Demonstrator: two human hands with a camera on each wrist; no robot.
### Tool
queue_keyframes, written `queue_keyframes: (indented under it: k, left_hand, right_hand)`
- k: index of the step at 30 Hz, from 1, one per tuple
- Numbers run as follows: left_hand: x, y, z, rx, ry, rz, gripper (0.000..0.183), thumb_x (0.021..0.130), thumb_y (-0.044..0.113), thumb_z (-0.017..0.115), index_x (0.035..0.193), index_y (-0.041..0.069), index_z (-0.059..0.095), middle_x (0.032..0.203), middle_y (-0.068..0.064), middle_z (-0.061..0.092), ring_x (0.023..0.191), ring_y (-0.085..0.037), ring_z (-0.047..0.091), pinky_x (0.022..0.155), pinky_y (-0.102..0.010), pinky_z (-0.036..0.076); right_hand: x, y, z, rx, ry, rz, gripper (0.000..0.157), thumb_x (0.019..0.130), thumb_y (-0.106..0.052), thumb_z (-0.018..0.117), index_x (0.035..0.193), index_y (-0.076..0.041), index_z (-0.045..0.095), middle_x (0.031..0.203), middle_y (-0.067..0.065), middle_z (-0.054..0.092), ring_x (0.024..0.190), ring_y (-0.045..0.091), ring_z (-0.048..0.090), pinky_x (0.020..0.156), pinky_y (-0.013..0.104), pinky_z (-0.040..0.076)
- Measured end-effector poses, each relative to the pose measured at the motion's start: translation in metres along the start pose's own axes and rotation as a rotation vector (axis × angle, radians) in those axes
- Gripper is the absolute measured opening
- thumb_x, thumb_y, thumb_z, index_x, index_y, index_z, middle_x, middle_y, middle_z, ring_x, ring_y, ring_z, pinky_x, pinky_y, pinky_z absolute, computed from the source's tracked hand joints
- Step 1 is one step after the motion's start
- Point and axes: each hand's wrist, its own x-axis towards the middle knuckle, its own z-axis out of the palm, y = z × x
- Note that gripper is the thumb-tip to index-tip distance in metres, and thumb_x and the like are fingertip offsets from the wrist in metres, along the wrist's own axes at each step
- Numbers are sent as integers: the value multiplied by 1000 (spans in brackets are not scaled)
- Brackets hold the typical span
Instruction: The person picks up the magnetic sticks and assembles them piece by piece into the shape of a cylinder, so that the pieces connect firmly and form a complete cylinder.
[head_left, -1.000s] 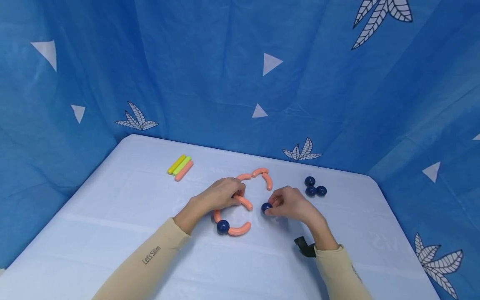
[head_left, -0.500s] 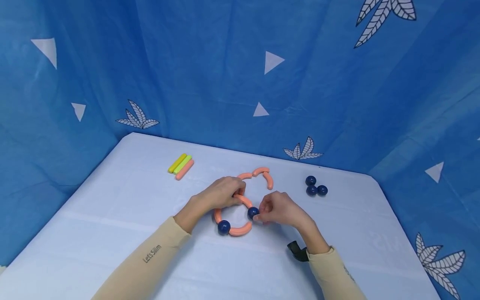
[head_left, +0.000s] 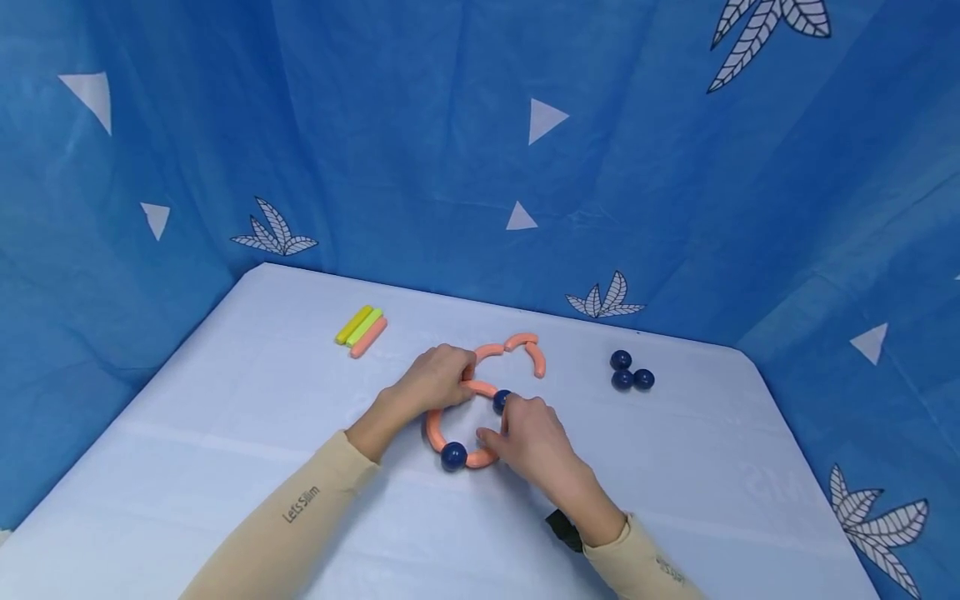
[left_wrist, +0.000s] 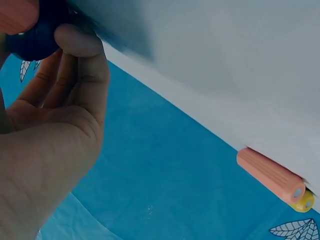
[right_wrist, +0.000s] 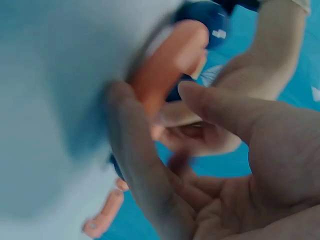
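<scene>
In the head view, a ring of curved salmon pieces and dark blue balls lies on the white table [head_left: 697, 517]. The left hand [head_left: 435, 377] is at its far left, fingertips on the upper curved piece [head_left: 482, 387], which runs to the right-hand ball [head_left: 500, 401]. The right hand [head_left: 536, 442] partly covers that ball; its thumb points into the ring, apart from the index finger, above the lower curved piece [head_left: 480, 459]. That piece meets the near ball [head_left: 453, 456]. The left curved piece [head_left: 434, 431] closes the left side. Three loose balls [head_left: 622, 380] sit well apart to the right.

In the left wrist view, the left hand's fingers are curled and clamped on another ball, the held ball [left_wrist: 36, 39], with a salmon piece just beside it.

In the right wrist view, the right hand's thumb and index finger are spread, with the lower curved piece between them; blur hides whether either touches it.
</scene>
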Motion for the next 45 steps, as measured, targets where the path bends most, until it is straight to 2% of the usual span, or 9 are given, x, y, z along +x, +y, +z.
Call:
queue_keyframes:
  k: [5,14,18,24,32,35,38,42,45]
  left_hand:
    - [-1,-1,-1,-15,-11,-33,24,89,15,85,81,13,63,68,-1,56,62,-16,54,57,-26,41]
    - [1,0,-5,-33,-124,-66,23,89,20,85,85,14,63,73,-1,61,67,-16,57,60,-26,43]
    - [1,0,-7,-53,-154,-45,24,89,20,86,85,13,64,73,-1,62,65,-15,58,59,-26,43]
    - [3,-1,-10,-76,-180,-39,27,87,22,88,85,13,63,74,-2,62,66,-16,58,59,-27,43]
    - [4,-3,-15,-133,-192,-63,26,91,28,85,84,13,65,71,-1,60,65,-15,56,59,-26,41]
    - [4,-11,-27,-165,-132,-73,24,93,29,83,85,12,68,71,-2,62,65,-16,57,59,-26,42]
    - [1,-29,-48,-150,8,-138,21,95,25,81,87,10,68,76,-4,64,69,-18,58,63,-28,45]
    - [-9,-64,-74,-71,256,-285,14,97,15,75,93,3,68,86,-14,68,80,-28,61,72,-39,49]
    - [-15,-90,-82,-15,330,-404,18,98,9,68,107,-6,69,105,-24,70,96,-39,63,86,-50,52]
  right_hand:
    - [5,3,12,33,44,22,33,86,-19,88,80,-5,58,57,1,49,48,15,51,46,24,34]
    - [14,18,6,62,164,31,30,83,-4,85,84,-6,55,64,3,56,53,15,54,46,27,41]
    - [19,24,6,76,192,16,31,85,-4,84,98,-4,56,63,2,57,51,13,54,47,27,43]
    - [28,29,3,41,207,22,44,87,-7,83,127,-3,64,70,1,61,56,14,54,52,29,45]
    - [35,35,1,13,222,16,34,88,-12,86,120,-7,75,82,2,66,65,15,56,56,28,47]
    - [38,39,1,33,215,-20,37,89,-11,84,124,-9,74,88,3,68,69,15,57,59,29,48]
    - [40,43,1,72,183,-74,43,91,-7,81,133,-12,70,101,5,71,77,16,59,65,30,50]
    - [42,46,2,123,158,-128,47,94,-3,77,139,-14,67,115,8,71,84,18,61,70,33,52]
    - [42,46,3,126,156,-134,46,93,-2,77,137,-14,69,116,8,72,86,18,62,71,33,54]
